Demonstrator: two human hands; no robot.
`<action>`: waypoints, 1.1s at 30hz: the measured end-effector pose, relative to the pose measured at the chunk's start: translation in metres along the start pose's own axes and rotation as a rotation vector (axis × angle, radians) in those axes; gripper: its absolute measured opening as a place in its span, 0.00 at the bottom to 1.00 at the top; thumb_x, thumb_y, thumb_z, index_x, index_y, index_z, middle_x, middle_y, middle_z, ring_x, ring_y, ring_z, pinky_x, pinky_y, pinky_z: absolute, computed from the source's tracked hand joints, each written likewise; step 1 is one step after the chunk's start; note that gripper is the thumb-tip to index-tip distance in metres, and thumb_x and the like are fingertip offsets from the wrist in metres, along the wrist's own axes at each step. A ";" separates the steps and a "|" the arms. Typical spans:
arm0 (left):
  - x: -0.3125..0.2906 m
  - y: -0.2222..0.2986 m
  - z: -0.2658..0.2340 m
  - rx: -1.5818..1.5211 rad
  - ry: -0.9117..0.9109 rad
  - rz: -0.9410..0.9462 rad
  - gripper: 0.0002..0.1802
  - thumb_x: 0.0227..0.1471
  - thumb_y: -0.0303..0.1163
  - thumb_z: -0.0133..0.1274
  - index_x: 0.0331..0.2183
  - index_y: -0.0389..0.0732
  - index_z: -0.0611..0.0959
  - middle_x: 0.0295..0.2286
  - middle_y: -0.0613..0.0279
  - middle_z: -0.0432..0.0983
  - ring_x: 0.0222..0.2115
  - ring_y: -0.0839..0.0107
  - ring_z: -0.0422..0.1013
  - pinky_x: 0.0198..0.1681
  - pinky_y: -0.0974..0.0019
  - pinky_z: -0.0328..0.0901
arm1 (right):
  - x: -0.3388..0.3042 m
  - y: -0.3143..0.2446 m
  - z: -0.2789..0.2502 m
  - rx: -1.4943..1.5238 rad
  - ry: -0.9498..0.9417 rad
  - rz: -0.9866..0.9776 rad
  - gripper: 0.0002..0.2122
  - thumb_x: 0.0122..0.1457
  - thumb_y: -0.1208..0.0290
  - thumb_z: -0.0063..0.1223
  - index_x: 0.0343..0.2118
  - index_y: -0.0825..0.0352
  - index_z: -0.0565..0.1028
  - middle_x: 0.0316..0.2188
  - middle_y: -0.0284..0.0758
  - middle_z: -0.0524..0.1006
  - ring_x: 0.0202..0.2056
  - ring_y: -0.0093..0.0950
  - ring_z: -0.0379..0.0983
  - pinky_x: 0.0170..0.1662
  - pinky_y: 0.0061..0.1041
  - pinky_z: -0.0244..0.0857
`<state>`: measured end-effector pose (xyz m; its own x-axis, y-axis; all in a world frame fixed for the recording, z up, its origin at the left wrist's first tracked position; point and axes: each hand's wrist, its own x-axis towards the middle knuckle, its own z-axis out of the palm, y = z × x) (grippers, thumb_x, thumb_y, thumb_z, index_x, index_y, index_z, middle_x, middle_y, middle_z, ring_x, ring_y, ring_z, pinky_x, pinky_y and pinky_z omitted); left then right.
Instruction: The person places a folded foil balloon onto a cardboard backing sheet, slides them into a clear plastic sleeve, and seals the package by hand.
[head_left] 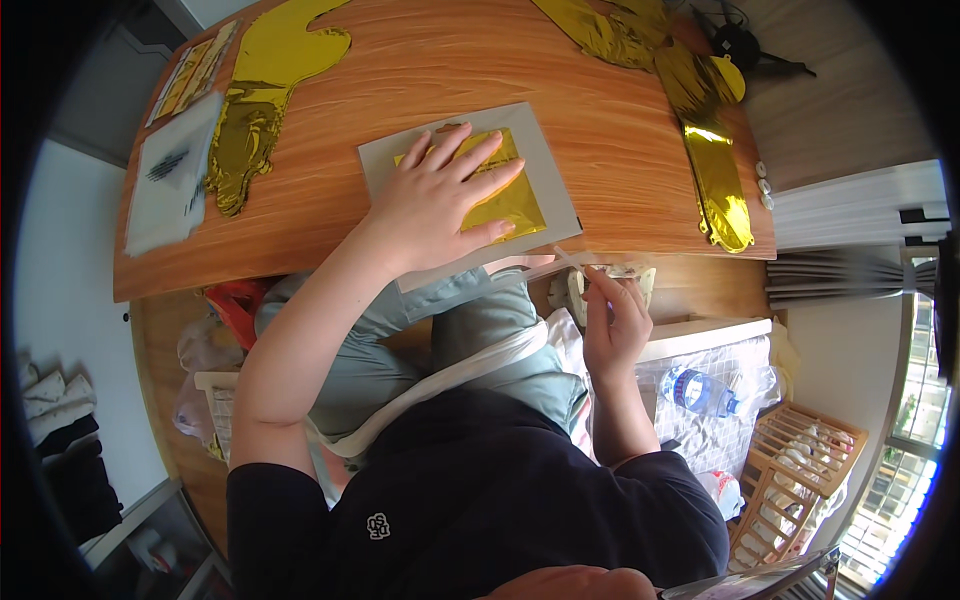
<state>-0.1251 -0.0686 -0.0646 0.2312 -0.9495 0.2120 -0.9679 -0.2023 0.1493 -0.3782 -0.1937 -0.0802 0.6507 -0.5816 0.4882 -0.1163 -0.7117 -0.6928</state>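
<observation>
A flat bag (pixel 548 160) with grey backing lies on the near part of the wooden table, its lower edge reaching the table's front edge. A folded piece of gold foil (pixel 525 205) shows in it. My left hand (pixel 440 195) rests flat on the foil and bag, fingers spread. Just off the table edge, at the bag's near right corner, my right hand (pixel 615 320) is closed in a pinch. Between its thumb and finger is a thin clear strip (pixel 566 257) that runs toward the bag; whether it is still attached I cannot tell.
A gold foil balloon (pixel 265 90) lies flat at the left, beside a stack of clear bags (pixel 175 170) and printed sheets (pixel 195 70). More gold foil balloons (pixel 715 150) line the right edge near small white discs (pixel 764 185). A water bottle (pixel 700 391) lies below right.
</observation>
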 end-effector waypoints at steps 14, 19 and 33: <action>0.000 0.001 -0.002 0.011 -0.004 -0.005 0.40 0.57 0.60 0.52 0.67 0.59 0.65 0.67 0.58 0.55 0.68 0.50 0.48 0.70 0.40 0.42 | 0.008 -0.003 0.011 -0.093 0.089 -0.138 0.11 0.56 0.87 0.54 0.41 0.71 0.81 0.26 0.38 0.78 0.29 0.34 0.72 0.36 0.29 0.66; -0.001 0.001 -0.004 0.002 -0.013 -0.004 0.42 0.55 0.61 0.54 0.67 0.59 0.64 0.67 0.58 0.55 0.69 0.50 0.47 0.69 0.40 0.42 | 0.006 -0.002 0.015 -0.122 0.115 -0.172 0.11 0.55 0.88 0.55 0.41 0.71 0.80 0.27 0.38 0.78 0.28 0.34 0.72 0.35 0.29 0.66; 0.000 0.001 -0.003 0.023 -0.007 -0.005 0.42 0.55 0.63 0.53 0.67 0.59 0.65 0.67 0.58 0.55 0.68 0.50 0.48 0.69 0.40 0.43 | 0.011 0.005 0.026 -0.303 0.210 -0.169 0.08 0.54 0.81 0.63 0.37 0.65 0.79 0.29 0.35 0.77 0.31 0.34 0.71 0.38 0.30 0.64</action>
<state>-0.1258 -0.0684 -0.0613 0.2355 -0.9501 0.2044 -0.9687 -0.2125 0.1283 -0.3519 -0.1932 -0.0926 0.5153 -0.4924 0.7014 -0.2571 -0.8696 -0.4216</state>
